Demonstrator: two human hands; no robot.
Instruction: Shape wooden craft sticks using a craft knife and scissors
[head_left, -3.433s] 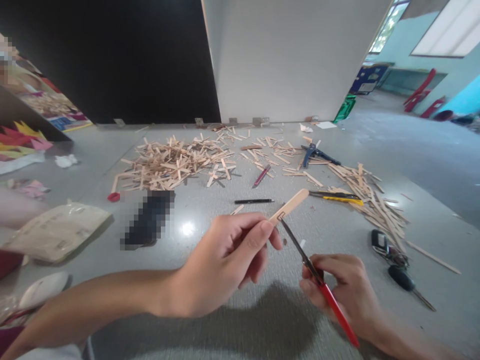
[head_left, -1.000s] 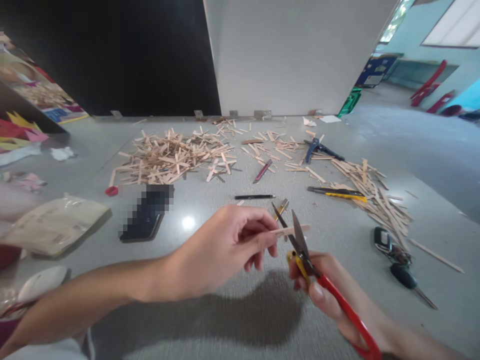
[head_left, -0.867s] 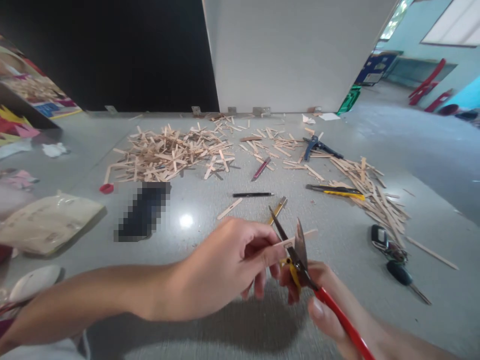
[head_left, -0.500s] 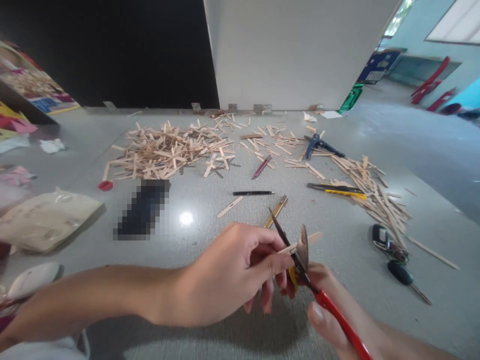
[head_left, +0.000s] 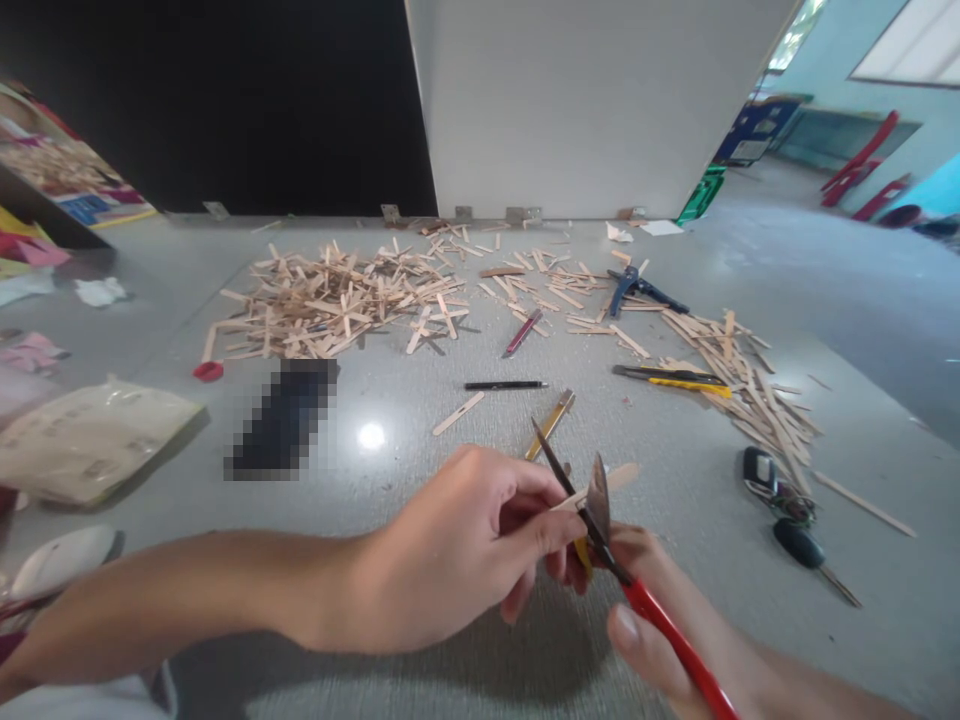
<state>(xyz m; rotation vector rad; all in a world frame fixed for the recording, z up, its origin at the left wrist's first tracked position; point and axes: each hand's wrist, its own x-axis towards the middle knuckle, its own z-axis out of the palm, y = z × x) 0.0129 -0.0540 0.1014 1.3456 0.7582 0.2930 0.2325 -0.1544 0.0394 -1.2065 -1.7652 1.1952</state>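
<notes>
My left hand point(head_left: 495, 540) pinches a wooden craft stick point(head_left: 622, 477) between thumb and fingers, its rounded end pointing right. Red-handled snips point(head_left: 596, 510) are gripped in my right hand point(head_left: 667, 620), with their dark blades spread around the stick close to my left thumb. A small yellow piece shows under the blades by my left fingertips; I cannot tell what it belongs to. Just beyond the blades lies a gold-coloured utility knife point(head_left: 553, 422). Past it are a loose craft stick point(head_left: 459, 413) and a black pen point(head_left: 507, 385).
Craft sticks form a large pile point(head_left: 337, 295) at back left and a long heap point(head_left: 750, 390) at right. Also around are a red cutter knife point(head_left: 523, 333), blue cutting pliers point(head_left: 637, 290), black and yellow knives point(head_left: 675, 379), keys point(head_left: 799, 540) and a plastic packet point(head_left: 97, 435).
The snips and the craft stick have shifted slightly left along with my right hand. The blades remain spread around the stick; my left hand has hardly moved.
</notes>
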